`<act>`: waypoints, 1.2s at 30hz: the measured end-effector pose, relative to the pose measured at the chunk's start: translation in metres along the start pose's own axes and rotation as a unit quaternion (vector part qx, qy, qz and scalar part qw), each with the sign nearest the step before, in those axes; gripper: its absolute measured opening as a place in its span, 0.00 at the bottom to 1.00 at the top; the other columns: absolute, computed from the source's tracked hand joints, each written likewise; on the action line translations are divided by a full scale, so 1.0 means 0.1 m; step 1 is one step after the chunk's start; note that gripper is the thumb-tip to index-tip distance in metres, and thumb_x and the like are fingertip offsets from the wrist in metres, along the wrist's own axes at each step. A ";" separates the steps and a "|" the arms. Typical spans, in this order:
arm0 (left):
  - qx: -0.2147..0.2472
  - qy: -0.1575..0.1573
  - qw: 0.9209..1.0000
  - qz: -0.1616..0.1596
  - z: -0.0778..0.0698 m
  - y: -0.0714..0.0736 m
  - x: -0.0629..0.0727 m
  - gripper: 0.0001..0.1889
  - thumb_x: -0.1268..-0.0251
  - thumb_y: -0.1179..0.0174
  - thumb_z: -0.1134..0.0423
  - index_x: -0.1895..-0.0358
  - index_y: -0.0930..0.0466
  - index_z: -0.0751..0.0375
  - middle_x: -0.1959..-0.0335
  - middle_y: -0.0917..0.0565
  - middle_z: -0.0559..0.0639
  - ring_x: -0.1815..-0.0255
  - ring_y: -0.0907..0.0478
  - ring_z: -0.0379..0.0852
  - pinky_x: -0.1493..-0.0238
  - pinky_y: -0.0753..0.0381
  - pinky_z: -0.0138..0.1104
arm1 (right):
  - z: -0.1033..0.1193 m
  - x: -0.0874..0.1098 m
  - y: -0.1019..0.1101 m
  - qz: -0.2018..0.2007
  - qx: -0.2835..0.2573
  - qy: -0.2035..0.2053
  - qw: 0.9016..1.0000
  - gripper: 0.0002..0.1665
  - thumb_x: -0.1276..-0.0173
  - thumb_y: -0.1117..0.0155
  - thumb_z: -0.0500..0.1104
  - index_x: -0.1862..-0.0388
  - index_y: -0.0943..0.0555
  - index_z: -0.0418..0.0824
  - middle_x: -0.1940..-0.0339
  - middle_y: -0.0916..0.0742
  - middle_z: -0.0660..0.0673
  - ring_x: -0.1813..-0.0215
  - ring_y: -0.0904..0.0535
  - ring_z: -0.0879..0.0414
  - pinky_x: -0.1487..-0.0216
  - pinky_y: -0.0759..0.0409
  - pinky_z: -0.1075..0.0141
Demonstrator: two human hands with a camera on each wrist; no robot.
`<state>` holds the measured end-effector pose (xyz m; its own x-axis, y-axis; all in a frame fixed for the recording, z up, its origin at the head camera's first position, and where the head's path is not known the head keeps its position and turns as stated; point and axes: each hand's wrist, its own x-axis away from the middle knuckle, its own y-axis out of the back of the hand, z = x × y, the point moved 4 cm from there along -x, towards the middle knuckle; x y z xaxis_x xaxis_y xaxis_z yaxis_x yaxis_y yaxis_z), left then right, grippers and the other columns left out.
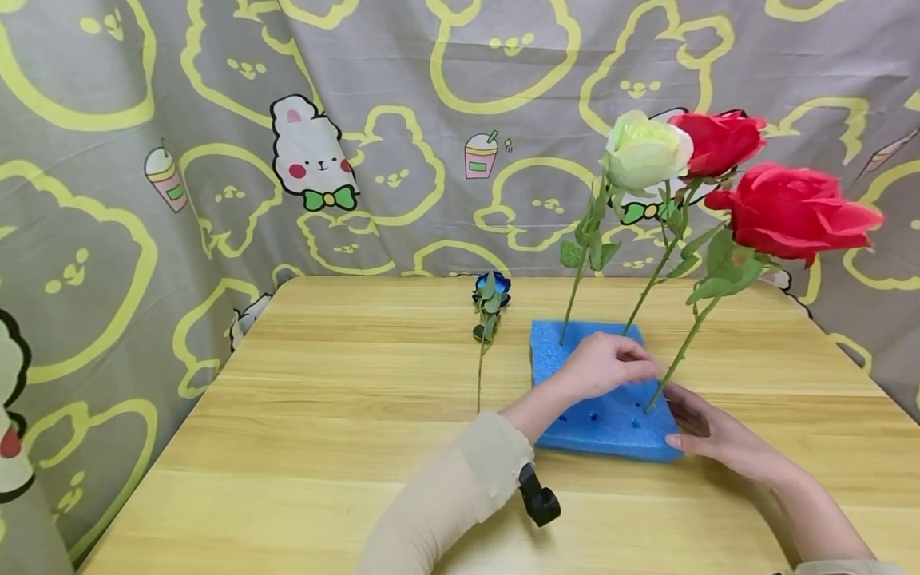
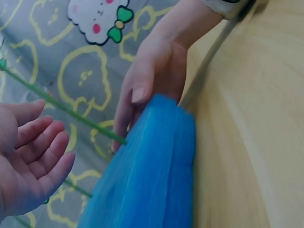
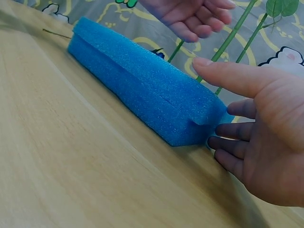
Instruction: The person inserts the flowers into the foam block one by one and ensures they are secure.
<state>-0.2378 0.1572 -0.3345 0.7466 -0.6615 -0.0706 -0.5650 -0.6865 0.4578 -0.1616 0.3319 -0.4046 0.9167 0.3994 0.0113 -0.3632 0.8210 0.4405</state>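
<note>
A blue foam block (image 1: 596, 441) lies on the table with three artificial roses standing in it. These are a pale green-white rose (image 1: 643, 152), a red rose (image 1: 722, 142) behind it, and a larger red rose (image 1: 798, 212) leaning right. My left hand (image 1: 605, 367) hovers above the foam near the larger rose's stem. In the left wrist view, that hand (image 2: 31, 164) has loosely bent fingers and nothing in them. At the block's right end, my right hand (image 1: 719, 435) rests its fingers against the foam; the right wrist view shows its fingers (image 3: 235, 130) extended along that end.
A blue rose (image 1: 492, 291) lies on the wooden table (image 1: 323, 431) left of the foam. Small holes show in the foam's upper face. A patterned curtain (image 1: 402, 72) hangs behind the table. A black strap device (image 1: 539, 497) sits at the left wrist.
</note>
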 end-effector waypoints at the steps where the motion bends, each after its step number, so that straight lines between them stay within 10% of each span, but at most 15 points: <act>1: 0.007 0.000 1.000 -0.004 0.02 0.04 0.02 0.11 0.38 0.40 0.55 0.60 0.15 0.56 0.72 0.18 0.38 0.71 0.22 0.31 0.70 0.25 0.23 | 0.00 0.00 0.00 -0.002 0.003 -0.002 1.000 0.42 0.32 0.46 0.34 0.31 0.59 0.22 0.33 0.48 0.19 0.45 0.42 0.84 0.49 0.36 0.84; 21: 0.050 0.106 0.987 -0.108 0.81 1.07 0.60 0.18 0.36 0.42 0.53 0.55 0.20 0.67 0.68 0.16 0.55 0.62 0.19 0.58 0.64 0.18 0.39 | 0.01 0.00 -0.01 -0.009 0.000 -0.011 1.000 0.41 0.31 0.46 0.35 0.31 0.58 0.22 0.33 0.49 0.19 0.45 0.42 0.85 0.49 0.38 0.85; 36: 0.025 0.200 0.966 -0.160 1.16 1.34 0.80 0.15 0.42 0.36 0.64 0.56 0.24 0.72 0.67 0.19 0.60 0.68 0.19 0.52 0.67 0.18 0.36 | 0.01 0.00 0.00 -0.009 0.000 -0.012 1.000 0.41 0.30 0.47 0.35 0.30 0.58 0.22 0.32 0.48 0.20 0.45 0.42 0.85 0.49 0.37 0.84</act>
<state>-0.2941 -0.0226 -0.3819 0.9563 -0.2503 0.1508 -0.2914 -0.8566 0.4258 -0.1611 0.3315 -0.4042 0.9269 0.3745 0.0253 -0.3465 0.8278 0.4413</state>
